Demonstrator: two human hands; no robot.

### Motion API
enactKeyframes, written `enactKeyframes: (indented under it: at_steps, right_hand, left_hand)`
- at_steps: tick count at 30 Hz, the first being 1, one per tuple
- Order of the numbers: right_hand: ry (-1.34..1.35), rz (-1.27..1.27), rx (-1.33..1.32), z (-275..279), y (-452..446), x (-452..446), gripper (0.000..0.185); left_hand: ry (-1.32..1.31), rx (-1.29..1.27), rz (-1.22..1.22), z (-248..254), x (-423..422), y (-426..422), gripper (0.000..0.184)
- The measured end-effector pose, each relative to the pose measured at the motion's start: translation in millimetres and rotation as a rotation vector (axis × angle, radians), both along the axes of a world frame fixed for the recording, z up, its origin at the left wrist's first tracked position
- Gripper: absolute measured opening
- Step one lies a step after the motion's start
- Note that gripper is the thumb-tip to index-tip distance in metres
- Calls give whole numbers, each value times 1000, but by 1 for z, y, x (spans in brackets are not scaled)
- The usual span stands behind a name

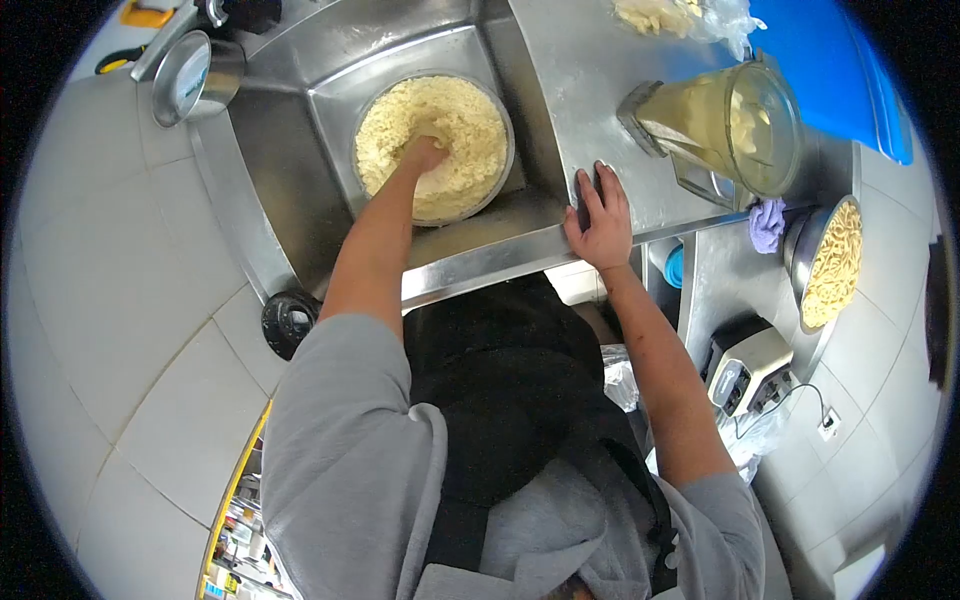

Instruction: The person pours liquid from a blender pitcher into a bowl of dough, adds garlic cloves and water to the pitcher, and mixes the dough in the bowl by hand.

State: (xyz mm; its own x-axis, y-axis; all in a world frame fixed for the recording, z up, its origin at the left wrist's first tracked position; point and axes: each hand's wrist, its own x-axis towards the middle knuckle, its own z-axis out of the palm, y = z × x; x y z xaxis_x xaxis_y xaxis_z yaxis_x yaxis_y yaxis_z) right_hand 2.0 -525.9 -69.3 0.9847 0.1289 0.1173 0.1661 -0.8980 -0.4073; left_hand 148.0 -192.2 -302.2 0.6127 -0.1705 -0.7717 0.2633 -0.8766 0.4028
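Observation:
My left hand (425,155) is sunk into a pale yellow, crumbly, dough-like mass (465,125). The mass fills a round metal bowl (511,150) that sits inside a stainless steel sink basin (285,150). The mass hides the fingers of that hand, so their grip does not show. To the right of the basin, my right hand (603,225) lies palm down on the steel counter (580,100) by its front edge. Its fingers are spread and it holds nothing.
A blender jar (690,115) with pale residue lies tilted on the counter, near a blue tub (830,80). Further right are a purple cloth (767,225), a bowl of pale strips (835,265) and a blender base (745,365). A metal pot (215,85) stands left of the sink.

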Motion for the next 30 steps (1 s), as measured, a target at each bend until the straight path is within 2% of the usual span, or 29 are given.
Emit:
enactKeyframes:
  at_steps: [1,2,4,5,7,8,10,11,13,17,19,20,22,23,24,26,28,30]
  right_hand:
    - [7,1,1,1,0,0,59]
    - [14,3,3,1,0,-1,59]
    - [7,-2,-4,1,-1,-1,58]
    - [3,1,-13,0,-1,-2,58]
    - [-5,-1,-13,-1,-1,-3,58]
    - [-13,1,-16,-1,-1,-3,57]
    - [-11,-9,-22,-1,-1,-4,57]
    - [-9,-11,-30,0,0,-4,57]
    - [-15,-9,-22,1,-1,-4,57]
    - [-4,-15,-11,3,0,-4,56]
    - [-9,-21,-12,1,-1,-4,56]
    - [-18,-19,-7,1,0,-5,57]
    - [-6,-24,-14,1,1,-5,57]
    - [3,-24,-23,1,0,-3,57]
    - [3,-28,-30,1,0,-2,57]
    - [16,-31,-11,2,2,-2,57]
    - [25,-32,-18,2,2,-1,57]
    - [34,-32,-22,2,3,1,57]
  left_hand:
    - [10,-92,113,6,-4,2,68]
    - [8,-88,105,12,-9,2,68]
    - [-331,-86,103,20,-20,1,48]
    - [-331,-83,98,25,-26,1,48]
    - [-289,-106,14,70,-37,-5,50]
    - [-290,-104,8,72,-42,-3,50]
    - [-305,-183,-216,60,-59,3,44]
    - [-305,-180,-221,52,-73,7,44]
    - [-919,-19,-556,32,-104,17,41]
    - [-848,15,-542,41,-99,19,44]
    - [-289,-65,-349,75,-59,10,44]
    - [-284,-67,-354,70,-52,10,44]
    - [-394,-82,-179,52,-24,11,46]
    - [-394,-88,-183,21,-8,15,46]
    - [-475,111,-629,-24,5,21,47]
    - [-546,306,-1072,-58,16,15,49]
    - [-208,96,-336,-70,24,6,53]
    - [-242,77,-259,-81,18,3,58]
